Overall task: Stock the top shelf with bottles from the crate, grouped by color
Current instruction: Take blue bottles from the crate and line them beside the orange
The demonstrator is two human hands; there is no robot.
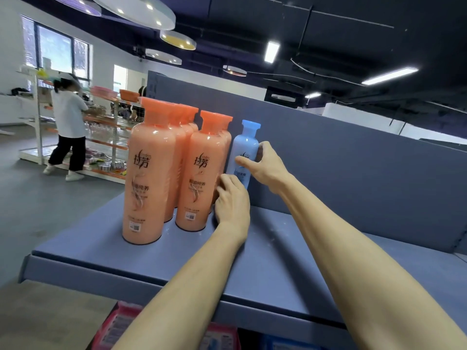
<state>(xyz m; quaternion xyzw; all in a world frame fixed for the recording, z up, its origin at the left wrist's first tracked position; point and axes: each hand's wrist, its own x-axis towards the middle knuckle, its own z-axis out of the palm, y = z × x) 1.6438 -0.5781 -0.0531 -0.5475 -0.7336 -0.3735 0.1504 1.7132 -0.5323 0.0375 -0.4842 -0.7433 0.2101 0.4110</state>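
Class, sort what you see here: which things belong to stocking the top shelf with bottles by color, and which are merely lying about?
Part of the job:
- orange bottles
- blue bottle, gripped by the right hand
- left hand, against the orange bottles
- top shelf

Lying about:
- pink packets below the shelf
- person at a far rack

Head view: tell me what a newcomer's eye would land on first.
The cluster of tall orange bottles standing upright at the left of the top shelf draws the eye first. Right beside them, against the back panel, stands a lone blue bottle, which the right hand holds round its body. The left hand rests against the orange bottles' right side, just below the blue one.
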